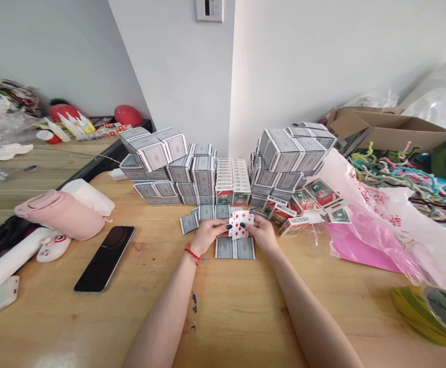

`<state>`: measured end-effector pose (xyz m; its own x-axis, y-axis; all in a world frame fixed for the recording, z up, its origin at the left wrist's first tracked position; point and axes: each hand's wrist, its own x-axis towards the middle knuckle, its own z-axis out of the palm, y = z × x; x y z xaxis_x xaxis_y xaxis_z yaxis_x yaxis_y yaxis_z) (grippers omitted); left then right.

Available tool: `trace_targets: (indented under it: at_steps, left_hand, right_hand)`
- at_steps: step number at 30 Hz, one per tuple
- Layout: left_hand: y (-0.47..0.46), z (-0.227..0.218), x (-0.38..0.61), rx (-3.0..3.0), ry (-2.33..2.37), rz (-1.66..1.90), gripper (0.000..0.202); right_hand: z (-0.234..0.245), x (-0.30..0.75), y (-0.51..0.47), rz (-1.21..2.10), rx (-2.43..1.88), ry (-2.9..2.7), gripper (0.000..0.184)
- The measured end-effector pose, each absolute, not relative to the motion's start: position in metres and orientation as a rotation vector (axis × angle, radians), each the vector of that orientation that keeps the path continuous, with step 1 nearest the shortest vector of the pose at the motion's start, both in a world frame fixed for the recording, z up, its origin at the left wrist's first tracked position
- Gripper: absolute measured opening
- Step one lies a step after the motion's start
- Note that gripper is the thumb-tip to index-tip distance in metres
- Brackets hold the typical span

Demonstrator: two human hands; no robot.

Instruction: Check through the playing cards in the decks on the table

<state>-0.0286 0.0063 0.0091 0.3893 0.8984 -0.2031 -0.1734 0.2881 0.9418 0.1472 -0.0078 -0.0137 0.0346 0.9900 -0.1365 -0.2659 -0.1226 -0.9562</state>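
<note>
Two hands work close together above the wooden table [223, 317]: your left hand [208, 237] and your right hand [263, 234] both hold a small fan of playing cards [240, 225], with a red diamonds face turned up toward you. Your left fingers [226, 226] and those of your right hand sit narrow against the cards' edges rather than spreading wide, a grip that seems to keep the fan steady and its faces in view. Just below your hands, two grey-patterned card packs [234, 248] lie side by side, and a loose pack [189, 223] sits just beyond your left hand. A left bank of stacked card boxes [152, 158] and a right bank [284, 156] flank a lower central row, apparently keeping the space before you open. Red-and-green card boxes [303, 201] lie scattered at the right bank's foot. A black smartphone [104, 258] and a pink flask [60, 214] rest off to your left, away from your hands, and a red string bracelet [192, 254] circles your left wrist.
</note>
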Motion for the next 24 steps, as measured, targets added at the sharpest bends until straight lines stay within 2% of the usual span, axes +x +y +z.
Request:
trace_targets:
  at_steps: [9, 24]
  left_hand:
    - [0.003, 0.008, -0.017, 1.080, 0.916, 0.858, 0.040]
    - [0.000, 0.003, -0.006, 1.200, 1.136, 1.003, 0.028]
  right_hand:
    - [-0.016, 0.146, -0.009, 1.305, -1.205, -0.959, 0.033]
    - [-0.025, 0.147, -0.007, 1.214, -1.262, -1.024, 0.029]
